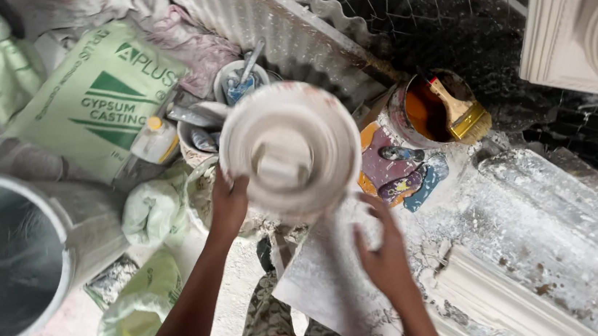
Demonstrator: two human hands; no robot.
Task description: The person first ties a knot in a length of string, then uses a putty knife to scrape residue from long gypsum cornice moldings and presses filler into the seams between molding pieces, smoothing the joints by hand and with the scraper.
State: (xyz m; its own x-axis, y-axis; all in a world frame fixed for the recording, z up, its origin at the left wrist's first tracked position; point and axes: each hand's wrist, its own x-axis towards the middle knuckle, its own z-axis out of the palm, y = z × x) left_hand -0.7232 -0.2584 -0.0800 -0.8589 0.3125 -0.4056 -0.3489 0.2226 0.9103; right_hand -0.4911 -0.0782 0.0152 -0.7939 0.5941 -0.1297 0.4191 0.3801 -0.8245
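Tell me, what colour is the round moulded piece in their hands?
White, plaster-like round moulded piece; the head view shows it.

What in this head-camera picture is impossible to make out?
- Round white plaster piece: blurred, so its surface detail is unreadable.
- Left hand: its fingertips are hidden behind the piece, so the grip is unclear.
- Tin with the brush: dark inside, contents cannot be told.
- Large grey bucket: cut off by the left and bottom edges.
- Right hand: whether it touches the piece is uncertain.
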